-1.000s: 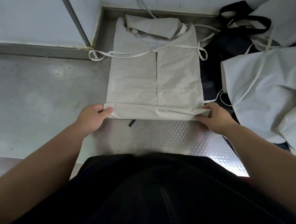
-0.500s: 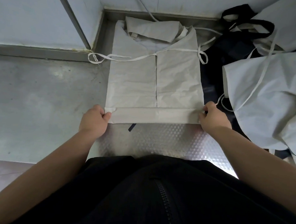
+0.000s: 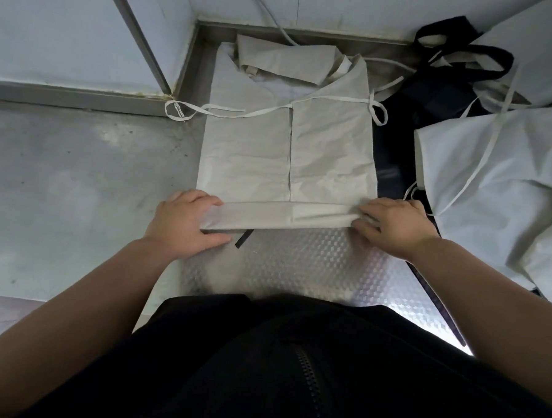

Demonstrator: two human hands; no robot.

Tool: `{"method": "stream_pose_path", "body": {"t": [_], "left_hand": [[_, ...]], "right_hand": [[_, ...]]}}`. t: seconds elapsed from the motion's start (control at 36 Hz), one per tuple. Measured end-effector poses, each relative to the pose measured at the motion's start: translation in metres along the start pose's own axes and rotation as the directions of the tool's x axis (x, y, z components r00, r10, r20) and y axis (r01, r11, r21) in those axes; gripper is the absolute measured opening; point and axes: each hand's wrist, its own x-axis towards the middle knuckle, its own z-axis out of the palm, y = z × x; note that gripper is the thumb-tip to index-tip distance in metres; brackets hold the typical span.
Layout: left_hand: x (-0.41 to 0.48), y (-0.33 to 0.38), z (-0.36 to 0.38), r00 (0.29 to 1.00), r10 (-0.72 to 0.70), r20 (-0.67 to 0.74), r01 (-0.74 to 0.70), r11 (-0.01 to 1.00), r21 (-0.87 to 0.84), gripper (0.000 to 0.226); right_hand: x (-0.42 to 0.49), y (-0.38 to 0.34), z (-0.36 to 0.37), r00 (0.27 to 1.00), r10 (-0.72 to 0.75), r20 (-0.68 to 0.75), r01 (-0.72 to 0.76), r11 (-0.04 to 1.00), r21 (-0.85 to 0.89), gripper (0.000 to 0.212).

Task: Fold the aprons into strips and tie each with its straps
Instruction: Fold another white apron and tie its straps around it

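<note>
A beige apron [image 3: 287,152] lies flat on the metal table [image 3: 313,268], its two sides folded in to meet at a centre seam. Its near end is rolled into a narrow band [image 3: 277,214]. My left hand [image 3: 181,223] grips the band's left end, fingers over the top and thumb under it. At the right end my right hand [image 3: 392,226] pinches the band. Thin white straps [image 3: 228,112] trail across the apron's upper part and out to the left.
More pale aprons [image 3: 506,176] with loose straps are heaped at the right. A black apron [image 3: 447,86] lies behind them at the back right. A small dark strip [image 3: 243,237] sticks out under the band. Grey walls [image 3: 70,28] and a metal ledge [image 3: 76,97] close in the back and left.
Both hands have rolled the near end of the apron one more turn away from me, so the band sits higher on the apron and is thicker.
</note>
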Motion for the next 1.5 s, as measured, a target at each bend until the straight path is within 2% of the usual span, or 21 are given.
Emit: {"method": "stream_pose_path", "body": {"t": [0.08,0.14,0.22,0.28,0.36,0.42,0.56,0.64,0.69,0.72,0.75,0.81,0.86,0.92,1.0,1.08,1.19,1.28,1.36,1.42,1.5], "left_hand": [[0.011,0.0,-0.005,1.0,-0.003,-0.017,0.001,0.995,-0.095,0.035],[0.014,0.003,-0.013,0.997,-0.075,0.01,0.075,0.965,-0.25,0.013],[0.02,0.0,-0.018,0.984,-0.17,0.051,0.174,0.872,-0.458,0.007],[0.027,-0.004,-0.022,0.971,-0.233,0.046,0.222,0.825,-0.52,0.007],[0.037,-0.008,-0.02,0.945,-0.324,0.052,0.301,0.795,-0.526,0.015],[0.042,-0.006,-0.017,0.929,-0.369,0.033,0.336,0.802,-0.494,0.022],[0.047,0.0,-0.008,0.899,-0.431,-0.081,0.374,0.851,-0.369,0.022],[0.045,0.004,-0.003,0.878,-0.452,-0.161,0.377,0.857,-0.35,0.024],[0.045,0.003,-0.002,0.895,-0.364,-0.259,0.294,0.916,-0.272,0.029],[0.045,0.003,-0.002,0.918,-0.254,-0.305,0.202,0.96,-0.192,0.032],[0.046,0.002,0.0,0.941,-0.113,-0.319,0.082,0.991,-0.108,0.034],[0.049,0.0,0.002,0.961,0.1,-0.256,-0.114,0.993,-0.041,0.035],[0.046,0.005,0.0,0.983,0.11,-0.148,-0.125,0.988,-0.092,0.035],[0.041,0.005,0.002,0.993,0.097,-0.062,-0.103,0.991,-0.086,0.062],[0.033,0.004,0.004,0.995,0.09,-0.039,-0.092,0.994,-0.066,0.079],[0.026,0.002,0.006,0.994,0.067,-0.085,-0.076,0.992,-0.104,0.072],[0.016,-0.003,0.004,0.995,0.048,-0.087,-0.059,0.99,-0.125,0.051],[0.007,-0.008,-0.001,0.995,0.039,-0.096,-0.056,0.981,-0.187,0.024],[-0.004,-0.011,-0.009,0.996,-0.085,-0.013,0.075,0.938,-0.339,0.019],[-0.009,-0.016,-0.013,0.987,-0.155,0.037,0.154,0.874,-0.46,0.019],[-0.013,-0.025,-0.018,0.979,-0.194,0.066,0.199,0.829,-0.523,0.012]], "right_hand": [[0.003,0.002,-0.005,0.998,0.049,-0.039,-0.044,0.994,0.1,0.038],[0.006,0.004,-0.01,0.993,0.114,0.013,-0.113,0.953,0.281,0.044],[0.012,0.006,-0.015,0.977,0.176,0.119,-0.21,0.883,0.421,0.072],[0.02,0.009,-0.017,0.971,0.202,0.125,-0.237,0.867,0.438,0.065],[0.031,0.012,-0.017,0.966,0.243,0.091,-0.256,0.835,0.488,0.039],[0.038,0.011,-0.016,0.953,0.289,0.096,-0.297,0.818,0.492,0.032],[0.052,0.005,-0.015,0.906,0.402,0.134,-0.42,0.805,0.42,0.042],[0.051,-0.003,-0.019,0.918,0.397,-0.012,-0.367,0.86,0.353,0.041],[0.049,-0.009,-0.016,0.955,0.26,-0.142,-0.249,0.965,0.087,0.038],[0.048,-0.011,-0.013,0.977,0.154,-0.149,-0.158,0.987,-0.014,0.04],[0.046,-0.013,-0.009,0.99,0.071,-0.121,-0.077,0.996,-0.043,0.043],[0.042,-0.016,-0.004,0.999,0.019,-0.029,-0.018,0.998,0.053,0.052],[0.039,-0.015,-0.001,0.998,0.008,0.067,-0.014,0.996,0.085,0.073],[0.035,-0.014,-0.001,0.994,0.001,0.106,-0.005,0.999,0.039,0.087],[0.031,-0.016,-0.003,0.999,-0.002,0.037,0.003,1.0,-0.022,0.073],[0.02,-0.023,0.002,1.0,-0.019,-0.015,0.018,0.997,-0.081,0.061],[0.003,-0.031,0.009,0.994,-0.013,-0.109,0.009,0.999,-0.04,0.05],[-0.01,-0.038,0.008,0.996,0.031,-0.087,-0.023,0.996,0.082,0.05],[-0.02,-0.042,0.005,0.998,0.059,0.025,-0.063,0.979,0.192,0.051],[-0.025,-0.043,0.003,0.995,0.073,0.061,-0.086,0.965,0.249,0.04],[-0.029,-0.046,0.005,0.987,0.149,0.058,-0.159,0.875,0.457,0.021]]}}
